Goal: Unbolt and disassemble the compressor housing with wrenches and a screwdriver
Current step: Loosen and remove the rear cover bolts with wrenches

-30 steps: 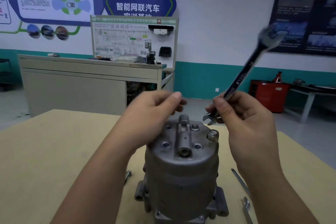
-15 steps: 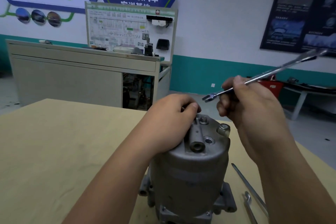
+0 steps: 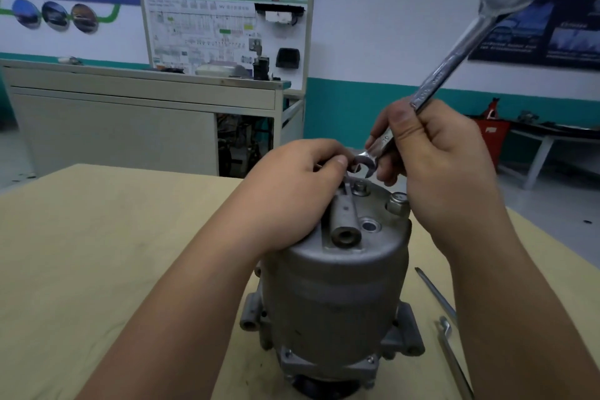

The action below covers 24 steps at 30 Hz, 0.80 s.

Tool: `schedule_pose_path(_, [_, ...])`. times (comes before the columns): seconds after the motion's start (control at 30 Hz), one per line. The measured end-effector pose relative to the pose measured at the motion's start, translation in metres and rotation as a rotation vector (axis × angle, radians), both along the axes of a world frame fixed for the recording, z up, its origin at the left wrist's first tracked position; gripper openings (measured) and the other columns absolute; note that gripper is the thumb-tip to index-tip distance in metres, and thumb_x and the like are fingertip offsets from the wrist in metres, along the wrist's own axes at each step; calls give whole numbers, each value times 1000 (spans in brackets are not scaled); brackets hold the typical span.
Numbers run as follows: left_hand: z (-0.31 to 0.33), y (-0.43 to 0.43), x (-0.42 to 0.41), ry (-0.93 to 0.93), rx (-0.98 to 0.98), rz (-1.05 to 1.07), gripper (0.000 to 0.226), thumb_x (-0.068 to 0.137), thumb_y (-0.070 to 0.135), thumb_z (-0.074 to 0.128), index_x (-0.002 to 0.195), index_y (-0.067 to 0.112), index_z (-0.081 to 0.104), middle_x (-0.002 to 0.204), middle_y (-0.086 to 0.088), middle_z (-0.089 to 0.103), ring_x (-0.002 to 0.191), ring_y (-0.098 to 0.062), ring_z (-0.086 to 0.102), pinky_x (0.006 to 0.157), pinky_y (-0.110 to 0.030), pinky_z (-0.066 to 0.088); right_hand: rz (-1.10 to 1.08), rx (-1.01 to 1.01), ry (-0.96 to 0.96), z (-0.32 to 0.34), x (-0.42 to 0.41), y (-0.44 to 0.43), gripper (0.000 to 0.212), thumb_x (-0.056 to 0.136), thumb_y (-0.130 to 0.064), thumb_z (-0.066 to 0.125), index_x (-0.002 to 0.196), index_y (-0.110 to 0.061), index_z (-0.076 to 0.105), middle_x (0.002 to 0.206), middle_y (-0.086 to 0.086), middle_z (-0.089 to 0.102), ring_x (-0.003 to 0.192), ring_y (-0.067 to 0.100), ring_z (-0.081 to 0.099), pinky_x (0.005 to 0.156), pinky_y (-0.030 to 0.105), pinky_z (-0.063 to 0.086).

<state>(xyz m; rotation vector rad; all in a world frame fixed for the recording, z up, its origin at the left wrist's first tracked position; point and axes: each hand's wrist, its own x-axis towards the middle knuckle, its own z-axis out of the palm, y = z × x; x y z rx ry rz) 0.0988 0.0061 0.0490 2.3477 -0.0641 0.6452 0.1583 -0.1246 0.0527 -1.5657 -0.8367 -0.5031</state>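
A grey metal compressor housing (image 3: 334, 295) stands upright on the wooden table (image 3: 97, 253). Bolts (image 3: 397, 203) stick up from its top face. My left hand (image 3: 292, 191) rests on the top of the housing, its fingers curled over the far rim near a small metal part. My right hand (image 3: 435, 166) grips a double open-ended wrench (image 3: 454, 62) by its shank. The wrench's lower jaw hangs just above the far top edge, beside my left fingertips, and its upper jaw points up to the right.
A screwdriver shaft (image 3: 435, 292) and another thin wrench (image 3: 454, 360) lie on the table right of the housing. Behind the table stand a beige workbench (image 3: 130, 114) with a training board and a red tool cart (image 3: 490, 136) at the far right.
The wrench swung from nearly level back to steeply upright, its lower jaw dropping toward the housing's far top edge. My left hand stayed on the housing top. The camera tilted down.
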Motion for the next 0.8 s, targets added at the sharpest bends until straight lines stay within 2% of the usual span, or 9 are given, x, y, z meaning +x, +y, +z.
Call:
schedule_pose_path(0.1, [0,0,-1,6,2,-9,20,97,31,44,92,43,60,95,21,63,92,1,55,69,-6,37,14,-22,-1,-1,1,0,28,99,-26,44,75,-18,56,59,-1,57,49,10,52,51,28,44])
schedule_pose_path(0.2, [-1,0,-1,4,3,-5,22,97,31,43,98,40,63,98,19,64,93,-1,55,71,-9,37,12,-25,10,-2,2,0,28,100,-27,43,75,-20,56,59,-1,57,49,10,51,52,28,44])
schedule_pose_path(0.37, [-1,0,0,2,6,2,23,98,31,43,101,37,65,100,16,65,94,-3,56,73,-12,38,4,-26,12,-3,1,1,30,100,-28,42,74,-19,55,56,-3,54,47,7,48,48,24,41])
schedule_pose_path(0.47, [-1,-1,0,-6,7,-5,24,98,29,42,103,35,65,104,14,66,97,-5,56,76,-19,41,0,-35,-15,-3,0,3,30,100,-29,42,74,-18,54,57,1,53,46,5,46,47,20,38])
schedule_pose_path(0.53, [-2,-1,0,-12,10,0,24,98,29,43,104,35,65,106,14,66,99,-6,56,77,-23,41,-8,-39,-47,-3,-1,5,31,99,-29,42,74,-17,54,54,-6,51,46,4,46,47,15,35])
schedule_pose_path(0.63, [-2,-1,1,-26,18,5,24,98,29,43,106,36,65,106,16,65,100,-5,56,78,-23,39,-31,-52,-97,-4,-2,8,30,99,-28,43,72,-19,52,50,-15,49,49,2,46,50,12,32])
schedule_pose_path(0.8, [-2,-1,2,-41,-5,-26,24,97,27,45,106,36,65,106,17,65,103,-5,56,88,-28,43,-34,-59,-109,-5,-3,9,29,98,-28,44,71,-22,51,49,-18,47,49,2,44,49,13,30])
